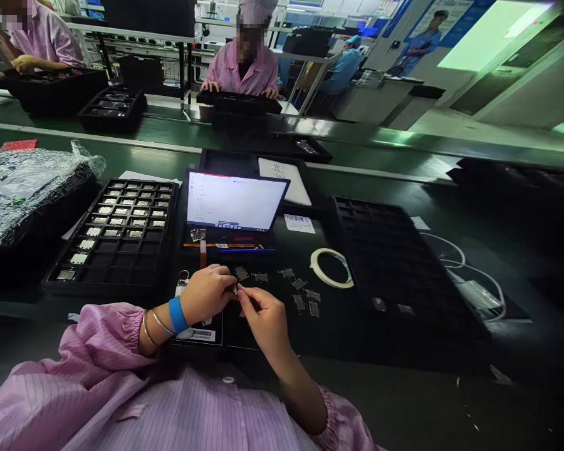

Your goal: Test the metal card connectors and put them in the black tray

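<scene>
Small part (pixel 235 289): held between your two hands, low over the near side of the tabletop (pixel 148 160), in front of the screen (pixel 235 200); mostly covered, so its shape cannot be told. Your left hand (pixel 209 291), blue band at the wrist, has its fingers curled and closed on the part; your right hand (pixel 267 316) pinches it from the other side, thumb and index finger together.

Just beyond and to the right of your hands: seven loose flat pieces (pixel 313 295), scattered and lying apart; a barcode label (pixel 203 335) lies below your left wrist. Between hands and screen: an orange strip (pixel 244 245) laid crosswise, a blue rod (pixel 247 250) near it; the screen leans back, lit, mostly white.

To your left, a black compartment tray (pixel 117 275), partly filled with metallic pieces (pixel 117 221); farther left, a crinkled silvery wrapping (pixel 32 188). To your right, a roll of tape (pixel 316 266), flat; beyond it a second black tray (pixel 395 250), two small pieces (pixel 378 304) at its near end; a white cable (pixel 460 249) curves beside it. Across from you, a person (pixel 244 69) has both hands at a dark tray (pixel 239 102).
</scene>
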Demonstrator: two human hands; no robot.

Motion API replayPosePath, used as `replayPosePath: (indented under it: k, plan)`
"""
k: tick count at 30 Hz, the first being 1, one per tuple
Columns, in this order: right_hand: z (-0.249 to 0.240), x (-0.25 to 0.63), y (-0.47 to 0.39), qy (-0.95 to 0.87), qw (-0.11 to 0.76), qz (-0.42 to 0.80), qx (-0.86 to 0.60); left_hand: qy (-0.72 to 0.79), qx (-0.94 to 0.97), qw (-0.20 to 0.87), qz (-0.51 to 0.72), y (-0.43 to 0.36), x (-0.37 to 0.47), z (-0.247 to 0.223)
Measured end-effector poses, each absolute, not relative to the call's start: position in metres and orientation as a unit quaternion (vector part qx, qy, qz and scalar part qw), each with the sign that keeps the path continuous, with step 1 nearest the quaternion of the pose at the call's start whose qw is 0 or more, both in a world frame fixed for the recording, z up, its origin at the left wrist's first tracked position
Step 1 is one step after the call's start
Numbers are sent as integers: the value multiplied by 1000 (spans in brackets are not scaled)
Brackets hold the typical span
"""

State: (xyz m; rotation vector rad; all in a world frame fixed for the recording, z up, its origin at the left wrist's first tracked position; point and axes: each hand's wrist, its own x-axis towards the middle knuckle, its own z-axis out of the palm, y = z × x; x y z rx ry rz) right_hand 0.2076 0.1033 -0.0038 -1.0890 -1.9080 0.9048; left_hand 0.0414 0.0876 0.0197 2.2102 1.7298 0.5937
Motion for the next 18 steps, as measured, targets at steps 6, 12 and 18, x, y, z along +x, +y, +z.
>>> replayPosePath:
  k: [6, 12, 18]
  plan:
    - [-2, 207, 103, -721, 375, 383, -439, 601, 760, 137, 207, 88, 40, 21]
    - [-3, 206, 102, -713, 368, 390, -451, 602, 757, 144, 208, 89, 37, 25]
    - [-2, 206, 103, -713, 367, 393, -450, 595, 762, 150, 206, 89, 37, 25]
